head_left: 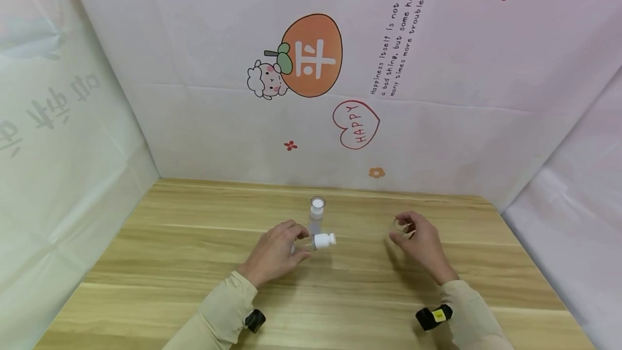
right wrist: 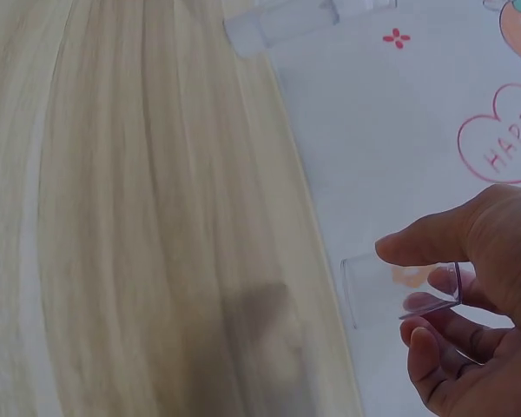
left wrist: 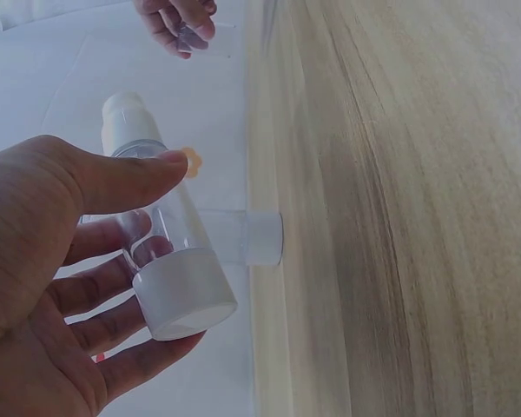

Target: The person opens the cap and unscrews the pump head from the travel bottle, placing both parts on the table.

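Observation:
My left hand grips a clear pump bottle with a white base and a white pump head. The bottle lies tilted on its side above the table, its pump head pointing right. A clear cap is pinched between the thumb and fingers of my right hand, off to the right and apart from the bottle. Behind the left hand, a second clear bottle with a white base stands upright on the table; in the head view this bottle shows a clear cap over its white top.
The wooden table runs back to a white printed cloth. More cloth hangs at the left and the right side. A black band device sits at the right wrist, another at the left.

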Motion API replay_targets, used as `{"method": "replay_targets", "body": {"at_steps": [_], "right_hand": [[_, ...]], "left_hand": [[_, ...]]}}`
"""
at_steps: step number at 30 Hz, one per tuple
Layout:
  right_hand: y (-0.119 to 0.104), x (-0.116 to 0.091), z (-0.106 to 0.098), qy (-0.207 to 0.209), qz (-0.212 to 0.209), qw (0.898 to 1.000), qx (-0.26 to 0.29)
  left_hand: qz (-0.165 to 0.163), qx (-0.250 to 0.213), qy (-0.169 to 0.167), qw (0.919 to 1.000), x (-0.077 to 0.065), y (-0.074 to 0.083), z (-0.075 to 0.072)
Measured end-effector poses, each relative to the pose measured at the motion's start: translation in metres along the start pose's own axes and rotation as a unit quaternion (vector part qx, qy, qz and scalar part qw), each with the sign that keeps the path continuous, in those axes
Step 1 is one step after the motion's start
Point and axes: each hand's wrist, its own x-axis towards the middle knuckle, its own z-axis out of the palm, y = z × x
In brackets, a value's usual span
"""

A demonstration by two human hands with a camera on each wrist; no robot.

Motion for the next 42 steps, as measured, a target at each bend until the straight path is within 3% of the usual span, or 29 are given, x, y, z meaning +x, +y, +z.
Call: {"method": "replay_targets", "body": {"at_steps": [16, 28, 42], "right_hand": [[0.021, 0.004, -0.002, -0.005, 0.023, 1.0, -0.009], [0.028, 0.003, 0.0, -0.017, 0.048, 0.998, -0.02], [0.029, 0.005, 0.004, -0.009, 0.048, 0.999, -0.024]], "left_hand": [[0.01, 0.007, 0.001, 0.9999, -0.001, 0.001, 0.0], [0.008, 0.014, 0.001, 0.9999, -0.003, 0.001, -0.002], [-0.003, 0.005, -0.007, 1.0, -0.004, 0.003, -0.003]]}}
